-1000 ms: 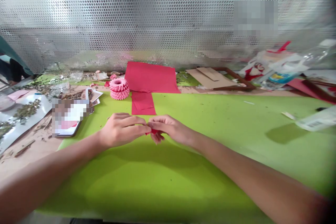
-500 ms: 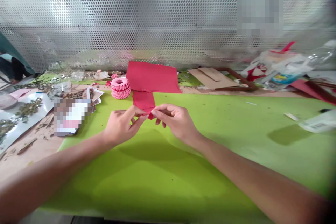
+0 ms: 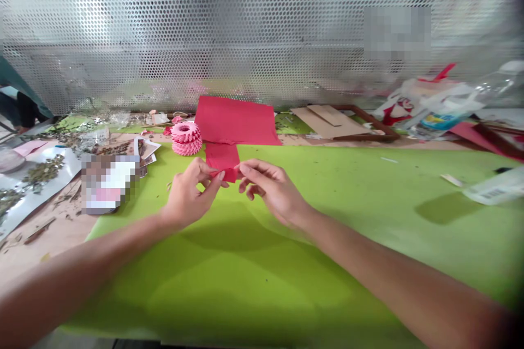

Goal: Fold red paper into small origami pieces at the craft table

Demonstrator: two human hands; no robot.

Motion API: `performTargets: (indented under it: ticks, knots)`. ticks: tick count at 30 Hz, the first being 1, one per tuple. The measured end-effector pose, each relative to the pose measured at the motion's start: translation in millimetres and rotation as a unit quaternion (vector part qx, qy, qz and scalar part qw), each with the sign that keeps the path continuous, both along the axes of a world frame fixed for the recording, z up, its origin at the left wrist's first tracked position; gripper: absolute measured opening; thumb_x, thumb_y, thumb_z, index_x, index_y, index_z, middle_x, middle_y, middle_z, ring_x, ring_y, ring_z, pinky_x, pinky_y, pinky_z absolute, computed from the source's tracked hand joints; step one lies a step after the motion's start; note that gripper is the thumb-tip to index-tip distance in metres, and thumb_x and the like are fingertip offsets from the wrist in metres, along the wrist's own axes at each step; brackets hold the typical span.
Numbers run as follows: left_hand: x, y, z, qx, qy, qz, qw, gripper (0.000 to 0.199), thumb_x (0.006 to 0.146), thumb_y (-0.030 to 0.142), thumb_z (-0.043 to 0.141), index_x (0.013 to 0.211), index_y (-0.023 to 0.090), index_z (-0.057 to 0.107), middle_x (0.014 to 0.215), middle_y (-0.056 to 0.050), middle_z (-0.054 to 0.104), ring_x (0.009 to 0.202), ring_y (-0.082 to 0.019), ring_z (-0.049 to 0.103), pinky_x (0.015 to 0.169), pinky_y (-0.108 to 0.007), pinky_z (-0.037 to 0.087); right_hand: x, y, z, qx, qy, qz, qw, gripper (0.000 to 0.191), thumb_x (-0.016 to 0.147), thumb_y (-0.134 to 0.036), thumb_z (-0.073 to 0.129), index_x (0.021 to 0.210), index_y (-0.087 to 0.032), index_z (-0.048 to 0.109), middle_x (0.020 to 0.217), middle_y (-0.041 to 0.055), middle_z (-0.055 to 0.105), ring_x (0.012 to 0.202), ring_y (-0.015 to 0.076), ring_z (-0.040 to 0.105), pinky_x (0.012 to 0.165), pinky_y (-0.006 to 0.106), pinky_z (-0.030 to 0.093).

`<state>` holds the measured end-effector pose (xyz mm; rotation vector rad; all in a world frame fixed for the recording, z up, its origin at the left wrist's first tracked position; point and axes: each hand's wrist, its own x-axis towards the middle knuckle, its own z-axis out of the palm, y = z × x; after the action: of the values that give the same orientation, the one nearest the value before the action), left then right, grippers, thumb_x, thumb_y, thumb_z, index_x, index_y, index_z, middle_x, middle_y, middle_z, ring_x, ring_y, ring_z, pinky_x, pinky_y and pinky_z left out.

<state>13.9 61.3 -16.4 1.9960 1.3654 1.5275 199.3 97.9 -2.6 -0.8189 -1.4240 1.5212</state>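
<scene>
My left hand (image 3: 188, 193) pinches a small folded piece of red paper (image 3: 230, 175) between thumb and fingers. At its right end, the thumb and forefinger of my right hand (image 3: 272, 188) close on the same paper, the other fingers curled below. Just behind lies a red paper strip (image 3: 222, 156), flat on the green surface. Farther back is a large red sheet (image 3: 239, 121). A pink ring-shaped piece of pleated paper (image 3: 186, 138) stands to the left of the strip.
A green mat (image 3: 262, 272) covers the table front. On the left lie a blurred-out phone-like item (image 3: 110, 185), cut photos (image 3: 146, 150) and dried plant bits (image 3: 45, 169). Brown card (image 3: 329, 121), plastic bags (image 3: 434, 109) and a clear bottle (image 3: 497, 84) are at the right back.
My left hand has shifted slightly left along the folded red paper, showing more of it between the hands. The fingers of my right hand have moved a little apart from the left ones.
</scene>
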Motion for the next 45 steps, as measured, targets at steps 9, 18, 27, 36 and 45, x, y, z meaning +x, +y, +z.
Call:
performTargets:
  ticks: [9,18,27,36,45]
  knots:
    - [1.4,-4.8,1.2,0.031,-0.007,-0.038,0.999,0.015,0.091,0.019,0.061,0.086,0.02,0.047,0.076,-0.001,0.077,0.054,-0.011,0.07,0.045,-0.017,0.048,-2.5,-2.1,-0.4,-0.112,0.046,0.061,0.991,0.027,0.067,-0.043,0.085,0.081,-0.024,0.073,0.071,-0.0033,0.065,0.055,0.0076,0.055,0.047,0.021,0.036]
    - [0.7,-5.7,1.3,0.071,0.019,-0.04,0.997,0.018,0.09,0.018,0.062,0.084,0.021,0.046,0.073,0.0,0.077,0.055,-0.011,0.07,0.042,-0.015,0.045,-2.0,-0.3,-2.9,-0.129,0.037,0.061,0.989,0.033,0.065,-0.049,0.084,0.076,-0.022,0.07,0.058,-0.0046,0.06,0.051,0.0081,0.052,0.047,0.021,0.036]
    - [0.8,-5.7,0.5,0.035,0.01,-0.014,0.999,0.013,0.089,0.019,0.061,0.089,0.02,0.048,0.071,0.001,0.074,0.058,-0.012,0.071,0.043,-0.016,0.047,-0.1,-8.2,5.4,0.093,-0.086,0.031,0.991,0.031,0.082,-0.05,0.07,0.082,-0.019,0.072,0.068,0.0008,0.064,0.055,0.0108,0.054,0.052,0.025,0.045]
    - [2.6,-7.1,5.2,-0.006,-0.013,-0.048,0.999,0.012,0.092,0.022,0.059,0.089,0.02,0.047,0.068,0.001,0.073,0.049,-0.01,0.066,0.042,-0.017,0.044,-1.0,-11.1,4.7,0.135,-0.1,-0.044,0.985,0.026,0.084,-0.045,0.069,0.086,-0.019,0.07,0.067,0.0004,0.062,0.054,0.0114,0.054,0.051,0.025,0.047]
    - [3.4,-5.2,2.9,-0.02,-0.046,-0.017,0.999,0.022,0.086,0.027,0.068,0.081,0.02,0.048,0.067,-0.001,0.071,0.047,-0.01,0.063,0.04,-0.019,0.044,-1.1,-15.6,2.6,0.197,-0.141,-0.052,0.969,0.023,0.086,-0.043,0.069,0.088,-0.02,0.072,0.072,0.002,0.067,0.057,0.0123,0.056,0.051,0.026,0.047]
